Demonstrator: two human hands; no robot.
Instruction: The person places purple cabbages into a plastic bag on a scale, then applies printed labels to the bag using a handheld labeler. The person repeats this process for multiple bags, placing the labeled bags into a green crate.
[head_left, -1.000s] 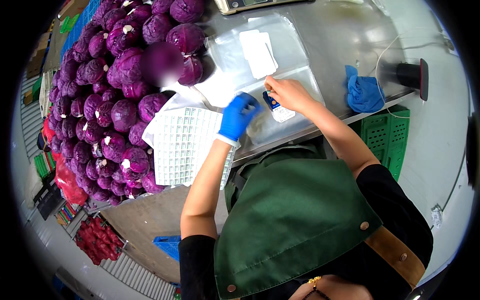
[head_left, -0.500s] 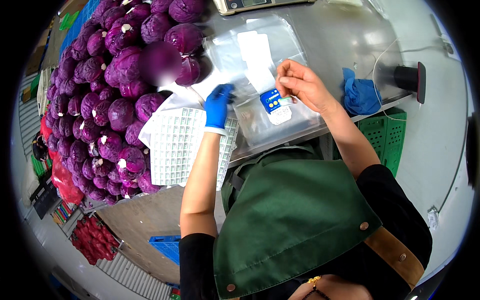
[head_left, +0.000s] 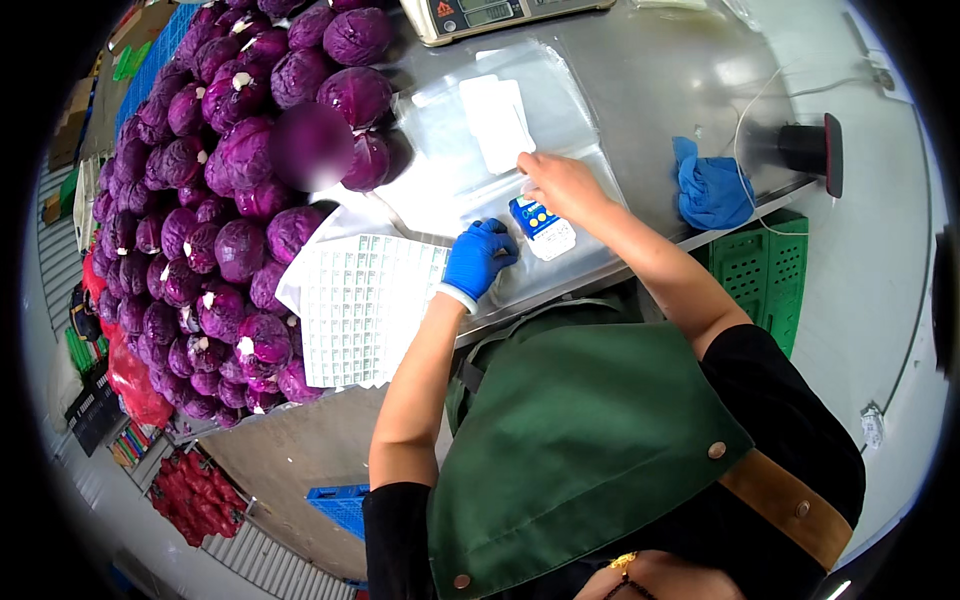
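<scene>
On the counter: steel counter [head_left: 660, 90] with a stack of clear plastic bags [head_left: 450, 170] spread flat across the middle, white label backings [head_left: 497, 120] lying on top.
Left hand: left hand [head_left: 478, 258] in a blue glove, resting palm down on the near edge of the bags, grip loosely curled and pressing the plastic flat (nothing pinched that can be made out).
Right hand: right hand [head_left: 562, 185] bare, fingertips pressed together on the upper end of a small blue-and-white label [head_left: 541, 225], pinching or pressing it, cannot tell which.
Label: lying just right of the gloved hand, on the near right corner of the bags, close to the counter's front edge.
Sheet: large white sheet of small labels [head_left: 365, 305], just left of the gloved hand, overhanging the counter edge.
Cabbages: big heap of red cabbages [head_left: 210, 200] filling the left side, touching the bags at its right rim.
Far edge: weighing scale [head_left: 490, 15] at the back, partly out of frame.
Right side: crumpled blue cloth [head_left: 710, 190] near the counter edge; black round device [head_left: 812, 150] with a white cable beside it; green crate [head_left: 765, 275] below the counter.
Worn: green apron [head_left: 590, 450] over black sleeves.
</scene>
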